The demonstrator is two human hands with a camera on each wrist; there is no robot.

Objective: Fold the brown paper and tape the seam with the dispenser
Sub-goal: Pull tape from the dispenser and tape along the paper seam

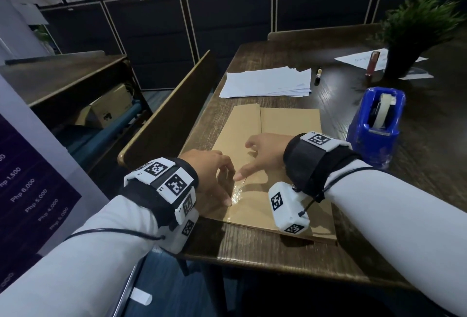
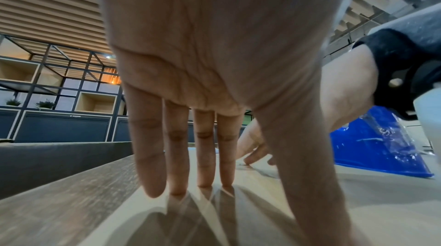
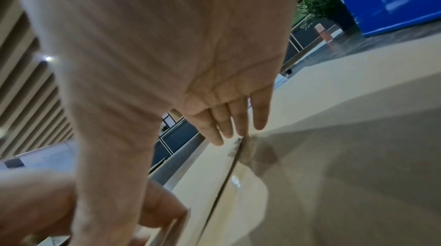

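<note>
The folded brown paper [image 1: 290, 127] lies flat on the dark wooden table [image 1: 252, 253], its seam running away from me down the middle. A strip of clear tape [image 1: 237, 192] shines on the near end of the seam. My left hand [image 1: 214, 175] rests on the paper with straight fingers [image 2: 205, 165], its thumb pressing the tape's near end. My right hand [image 1: 262, 152] is spread over the seam [image 3: 229, 174], its thumb pressing the tape's far end and its fingers [image 3: 238, 122] touching the paper. The blue tape dispenser [image 1: 374, 124] stands to the right, apart from both hands.
A stack of white sheets [image 1: 267, 82] lies beyond the brown paper, with a marker [image 1: 319, 75] beside it. A potted plant [image 1: 414, 36], a red tube [image 1: 373, 62] and more papers sit at the far right. A dark bench back [image 1: 171, 111] borders the table's left edge.
</note>
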